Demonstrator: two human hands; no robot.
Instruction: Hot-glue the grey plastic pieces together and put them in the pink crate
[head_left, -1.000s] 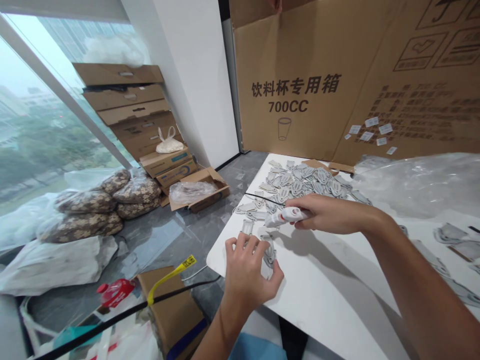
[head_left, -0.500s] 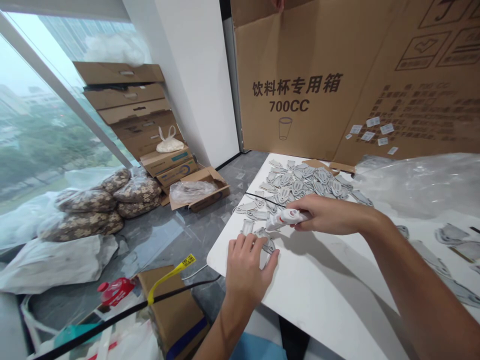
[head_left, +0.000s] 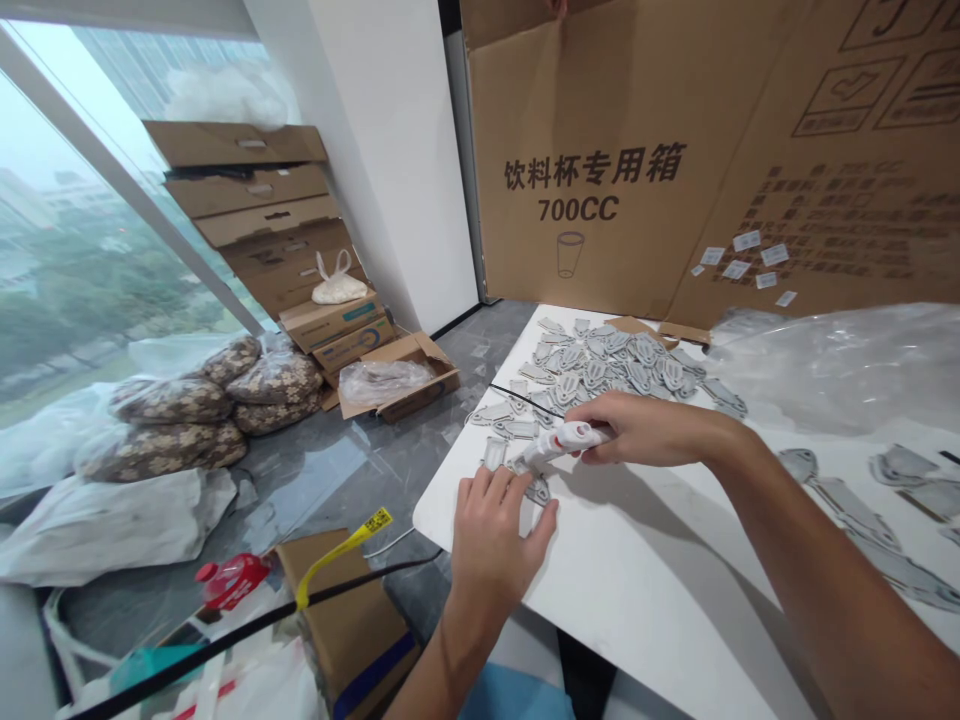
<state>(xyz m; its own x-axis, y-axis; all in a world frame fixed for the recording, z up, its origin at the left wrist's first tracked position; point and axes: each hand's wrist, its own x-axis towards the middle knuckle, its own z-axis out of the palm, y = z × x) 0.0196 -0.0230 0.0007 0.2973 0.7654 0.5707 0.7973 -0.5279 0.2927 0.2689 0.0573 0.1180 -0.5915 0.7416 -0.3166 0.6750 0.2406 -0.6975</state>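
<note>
My right hand [head_left: 626, 428] is closed around a white hand tool [head_left: 559, 440] with a small red detail; its exact kind is unclear. The tool's narrow end points left and down, beside the fingertips of my left hand [head_left: 491, 520]. Under those fingertips lies a flat grey part [head_left: 538, 490], held down on the white table [head_left: 637, 600], with the thumb at its near side. My fingers partly cover this part. Another grey part [head_left: 495, 452] lies just beyond them. Farther back spreads a heap of similar grey parts [head_left: 600, 360].
A black cord [head_left: 525, 398] crosses the table behind the tool. A large cardboard panel [head_left: 585, 110] stands along the back. Clear plastic sheeting [head_left: 840, 370] and more grey parts [head_left: 855, 510] are at right. Left of the table, an open carton [head_left: 409, 375] sits on the floor.
The white tool has moved slightly left and down, and its narrow end is now closer to the part under my left fingertips. My left hand has hardly moved.
</note>
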